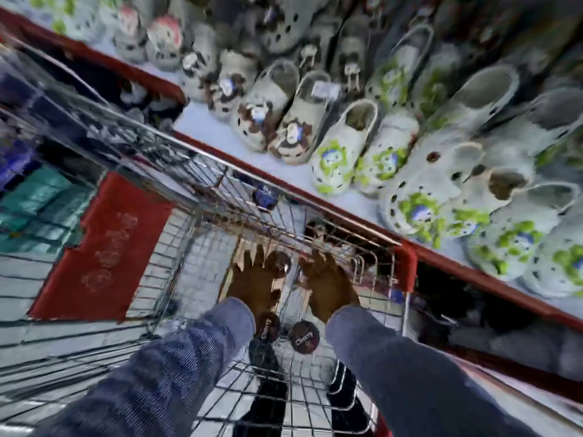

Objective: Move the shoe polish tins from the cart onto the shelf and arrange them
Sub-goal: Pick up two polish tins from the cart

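Both my hands reach down into the wire-mesh shopping cart (284, 238), because the round dark shoe polish tins (304, 337) lie loose at its bottom. My left hand (255, 279) spreads beside a tin at its one o'clock, my right hand (328, 282) likewise; blur hides whether either grips one. The red-edged shelf (362, 212), lined with white clogs (344, 146), waits at two o'clock.

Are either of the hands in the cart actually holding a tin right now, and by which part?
Cannot be told: both the left hand and right hand reach down among tins in the cart, but blur hides any grip.

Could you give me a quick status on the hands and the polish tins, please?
Left hand and right hand both down in cart; grips blurred. Tins loose in basket, none shelved. Clogs crowd shelf.
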